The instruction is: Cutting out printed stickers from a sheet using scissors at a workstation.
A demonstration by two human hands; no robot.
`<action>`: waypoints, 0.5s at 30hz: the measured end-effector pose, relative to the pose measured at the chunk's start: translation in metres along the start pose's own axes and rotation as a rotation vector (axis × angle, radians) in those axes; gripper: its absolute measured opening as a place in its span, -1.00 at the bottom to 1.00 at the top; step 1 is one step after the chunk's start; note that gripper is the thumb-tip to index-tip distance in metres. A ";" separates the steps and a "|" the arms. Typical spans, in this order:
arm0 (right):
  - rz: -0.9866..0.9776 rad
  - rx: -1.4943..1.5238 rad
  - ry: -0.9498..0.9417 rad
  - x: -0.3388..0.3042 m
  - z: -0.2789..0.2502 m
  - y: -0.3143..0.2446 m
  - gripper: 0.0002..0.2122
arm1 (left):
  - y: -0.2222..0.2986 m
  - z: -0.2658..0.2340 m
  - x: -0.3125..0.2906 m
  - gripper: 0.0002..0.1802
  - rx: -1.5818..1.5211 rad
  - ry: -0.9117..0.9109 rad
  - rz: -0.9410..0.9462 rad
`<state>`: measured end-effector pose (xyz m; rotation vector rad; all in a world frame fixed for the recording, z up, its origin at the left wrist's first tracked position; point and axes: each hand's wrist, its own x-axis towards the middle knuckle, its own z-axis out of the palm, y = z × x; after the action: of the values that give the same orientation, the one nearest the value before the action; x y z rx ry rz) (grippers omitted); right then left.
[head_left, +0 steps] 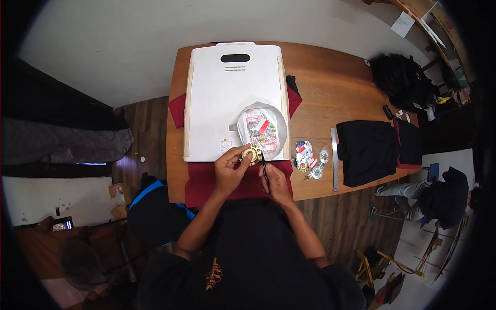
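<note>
A round cream badge [251, 154] with dark print, perhaps a sticker or patch, is pinched in my left hand [230, 169]. My right hand [276, 183] grips small dark scissors [265, 169], their blades pointing up along the badge's right edge. Whether the blades touch the badge is too small to tell. Just beyond both hands lies a round white, bag-like container [283, 126] with colourful printed scraps [262, 128] inside. It rests on a large white panel [214, 103] with a dark oval slot at its far end. Maroon cloth [206, 181] shows under the panel's near edge.
Right of the panel, several colourful cut-out pieces [303, 154] lie on the wooden table [325, 77]. Beyond them are a metal ruler [335, 160] and a folded black garment [364, 152]. A black bag [403, 77] sits far right. Another person [442, 199] is at the right.
</note>
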<state>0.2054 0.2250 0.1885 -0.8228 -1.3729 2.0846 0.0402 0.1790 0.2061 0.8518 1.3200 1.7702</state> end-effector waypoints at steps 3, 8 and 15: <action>0.012 0.004 0.003 0.000 0.002 -0.001 -0.60 | -0.002 -0.002 -0.001 -0.69 -0.002 -0.002 -0.019; 0.029 0.018 0.016 0.000 0.002 0.000 -0.60 | 0.000 0.000 0.000 -0.66 0.022 -0.022 0.000; 0.022 0.036 0.024 0.001 0.002 0.000 -0.60 | 0.001 0.002 0.000 -0.66 0.011 -0.022 -0.007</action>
<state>0.2037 0.2244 0.1889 -0.8490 -1.3150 2.1027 0.0413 0.1801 0.2073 0.8694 1.3186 1.7442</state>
